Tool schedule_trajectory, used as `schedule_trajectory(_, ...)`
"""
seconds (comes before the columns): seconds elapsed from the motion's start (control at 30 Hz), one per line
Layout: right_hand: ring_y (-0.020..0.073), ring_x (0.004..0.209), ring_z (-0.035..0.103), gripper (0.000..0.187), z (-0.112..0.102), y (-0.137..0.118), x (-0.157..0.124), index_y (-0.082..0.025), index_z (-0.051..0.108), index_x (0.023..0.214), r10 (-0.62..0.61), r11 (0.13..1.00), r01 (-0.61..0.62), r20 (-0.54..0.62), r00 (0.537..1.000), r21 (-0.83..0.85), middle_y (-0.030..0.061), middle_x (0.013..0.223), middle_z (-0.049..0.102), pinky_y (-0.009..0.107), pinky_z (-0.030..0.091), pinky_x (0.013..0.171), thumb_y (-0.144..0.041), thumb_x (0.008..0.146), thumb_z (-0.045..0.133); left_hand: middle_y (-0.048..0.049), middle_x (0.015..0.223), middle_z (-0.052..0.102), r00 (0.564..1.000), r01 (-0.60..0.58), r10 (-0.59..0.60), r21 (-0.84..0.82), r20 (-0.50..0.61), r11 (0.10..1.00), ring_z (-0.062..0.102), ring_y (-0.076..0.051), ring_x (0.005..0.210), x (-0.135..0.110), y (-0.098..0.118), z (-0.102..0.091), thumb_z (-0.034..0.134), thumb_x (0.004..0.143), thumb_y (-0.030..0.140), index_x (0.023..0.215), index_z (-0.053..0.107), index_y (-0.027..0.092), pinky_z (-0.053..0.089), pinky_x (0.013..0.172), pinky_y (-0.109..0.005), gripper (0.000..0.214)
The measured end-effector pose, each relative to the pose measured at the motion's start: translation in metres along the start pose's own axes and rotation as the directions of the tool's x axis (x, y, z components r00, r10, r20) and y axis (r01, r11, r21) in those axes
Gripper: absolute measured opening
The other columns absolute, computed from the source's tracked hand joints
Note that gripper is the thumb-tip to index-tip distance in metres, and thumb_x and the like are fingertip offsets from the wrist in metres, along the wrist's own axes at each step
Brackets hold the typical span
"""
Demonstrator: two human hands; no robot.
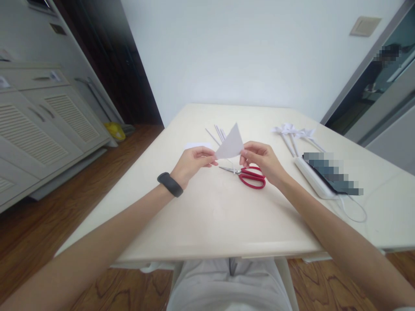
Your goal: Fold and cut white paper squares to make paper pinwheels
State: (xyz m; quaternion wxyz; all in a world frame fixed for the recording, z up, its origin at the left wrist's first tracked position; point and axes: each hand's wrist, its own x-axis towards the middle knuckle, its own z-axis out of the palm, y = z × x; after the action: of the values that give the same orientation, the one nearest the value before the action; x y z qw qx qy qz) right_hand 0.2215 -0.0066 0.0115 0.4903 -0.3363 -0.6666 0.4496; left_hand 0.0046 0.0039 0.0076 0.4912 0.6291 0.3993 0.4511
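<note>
I hold a folded white paper triangle (231, 144) up above the cream table (210, 216), its tip pointing away from me. My left hand (192, 163), with a dark band on its wrist, pinches the triangle's left corner. My right hand (263, 162) pinches its right corner. Both hands are closed on the paper. Under the paper, on the table, lie red-handled scissors (251, 177), just beneath my right hand.
Several thin white sticks (218, 133) lie behind the paper. Finished white paper pinwheels on sticks (293, 134) rest at the right, beside a white power strip (314, 179) with a cord. A small white sheet (196, 145) lies at the left. Cabinets stand left.
</note>
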Motion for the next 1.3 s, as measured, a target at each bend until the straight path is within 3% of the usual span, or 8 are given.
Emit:
schedule_trajectory(0.13, 0.0133, 0.070, 0.057, 0.016, 0.002, 0.002, -0.001, -0.017, 0.065, 0.083, -0.017, 0.987, 0.028, 0.069, 0.997, -0.160, 0.0037, 0.083, 0.065, 0.024, 0.046, 0.059, -0.021, 0.078, 0.051, -0.0091, 0.095, 0.065, 0.998, -0.009, 0.002, -0.131, -0.056, 0.991, 0.062, -0.018, 0.089, 0.002, -0.001, -0.002, 0.060, 0.076, 0.031, 0.088, 0.064, 0.012, 0.045, 0.084, -0.029, 0.023)
schedule_trajectory(0.27, 0.0152, 0.078, 0.058, 0.027, 0.006, 0.006, -0.003, -0.019, 0.068, 0.086, -0.075, 0.939, 0.080, 0.026, 0.997, -0.334, 0.0030, 0.088, 0.065, 0.026, 0.047, 0.066, -0.012, 0.077, 0.044, -0.0113, 0.105, 0.063, 0.999, 0.021, -0.025, -0.164, -0.021, 0.986, 0.061, -0.019, 0.095, -0.001, 0.001, -0.001, 0.061, 0.075, 0.032, 0.097, 0.062, 0.013, 0.044, 0.088, -0.031, 0.029)
schedule_trajectory(0.4, 0.0154, 0.078, 0.059, 0.027, 0.009, 0.006, -0.005, -0.019, 0.066, 0.088, -0.116, 0.937, 0.104, -0.019, 0.993, -0.334, 0.0026, 0.089, 0.065, 0.026, 0.048, 0.065, -0.012, 0.078, 0.042, -0.0113, 0.112, 0.059, 0.997, 0.069, -0.067, -0.057, 0.040, 0.996, 0.058, -0.020, 0.098, -0.004, 0.001, 0.001, 0.067, 0.070, 0.032, 0.105, 0.059, 0.016, 0.045, 0.085, -0.034, 0.038)
schedule_trajectory(0.53, 0.0159, 0.079, 0.058, 0.024, 0.010, 0.002, -0.006, -0.020, 0.066, 0.088, -0.138, 0.949, 0.120, -0.042, 0.990, -0.291, 0.0026, 0.090, 0.064, 0.026, 0.048, 0.063, -0.014, 0.080, 0.044, -0.0083, 0.097, 0.063, 0.983, 0.150, -0.151, 0.018, 0.104, 0.988, 0.060, -0.019, 0.085, -0.006, 0.001, 0.002, 0.068, 0.068, 0.034, 0.107, 0.059, 0.017, 0.046, 0.078, -0.034, 0.043)
schedule_trajectory(0.67, 0.0157, 0.078, 0.057, 0.022, 0.010, 0.000, -0.007, -0.021, 0.065, 0.090, -0.126, 0.958, 0.119, -0.009, 0.992, -0.261, 0.0031, 0.092, 0.063, 0.025, 0.049, 0.062, -0.018, 0.082, 0.045, -0.0028, 0.082, 0.062, 0.993, 0.089, -0.086, -0.024, 0.084, 0.996, 0.059, -0.014, 0.075, -0.005, 0.001, 0.002, 0.066, 0.069, 0.032, 0.097, 0.061, 0.018, 0.044, 0.073, -0.028, 0.031)
schedule_trajectory(0.9, 0.0135, 0.066, 0.054, 0.025, 0.011, 0.000, -0.005, -0.020, 0.057, 0.103, -0.048, 0.965, 0.044, -0.010, 0.999, -0.260, 0.0023, 0.078, 0.060, 0.024, 0.046, 0.057, -0.034, 0.086, 0.045, 0.0020, 0.062, 0.058, 0.997, 0.061, -0.066, 0.125, 0.042, 0.990, 0.052, -0.012, 0.053, -0.005, 0.009, 0.003, 0.067, 0.067, 0.028, 0.081, 0.060, 0.019, 0.039, 0.053, -0.024, 0.018)
schedule_trajectory(1.1, 0.0115, 0.057, 0.049, 0.017, 0.013, 0.000, -0.004, -0.019, 0.059, 0.077, -0.038, 0.937, 0.033, -0.008, 0.999, -0.348, -0.0005, 0.068, 0.057, 0.022, 0.040, 0.051, -0.032, 0.083, 0.050, 0.0003, 0.068, 0.061, 1.000, 0.001, -0.004, 0.104, 0.026, 0.995, 0.054, -0.013, 0.059, -0.007, 0.013, 0.005, 0.064, 0.071, 0.033, 0.081, 0.062, 0.019, 0.041, 0.056, -0.024, 0.017)
schedule_trajectory(1.3, 0.0108, 0.052, 0.049, 0.014, 0.014, -0.005, -0.005, -0.019, 0.058, 0.077, -0.033, 0.951, 0.033, 0.005, 0.999, -0.306, -0.0016, 0.062, 0.057, 0.023, 0.040, 0.051, -0.029, 0.084, 0.051, -0.0021, 0.076, 0.061, 0.991, -0.132, 0.133, 0.067, -0.014, 0.989, 0.053, -0.014, 0.071, -0.004, 0.015, 0.003, 0.057, 0.078, 0.032, 0.077, 0.066, 0.016, 0.043, 0.068, -0.024, 0.018)
